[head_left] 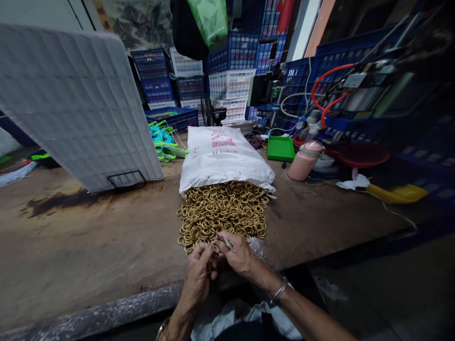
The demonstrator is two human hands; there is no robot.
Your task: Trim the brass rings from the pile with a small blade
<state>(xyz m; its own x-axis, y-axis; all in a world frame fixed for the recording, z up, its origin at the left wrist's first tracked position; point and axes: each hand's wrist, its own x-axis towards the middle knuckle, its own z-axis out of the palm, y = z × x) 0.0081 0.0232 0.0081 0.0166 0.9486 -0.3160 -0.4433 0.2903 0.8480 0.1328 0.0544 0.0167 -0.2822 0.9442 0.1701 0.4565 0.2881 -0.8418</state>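
Observation:
A heap of several brass-coloured rings spills from the open mouth of a white sack lying on the worn wooden table. My left hand is at the near edge of the heap, its fingers pinched round a ring. My right hand is beside it, fingers closed on a small silvery piece that I cannot name. A metal bangle sits on my right wrist. Both hands almost touch each other over the table's front edge.
A large white ribbed panel leans at the left. A pink bottle, green tray, red bowl and yellow scoop are on the right. Stacked blue and white crates fill the back. Teal clips lie behind the sack.

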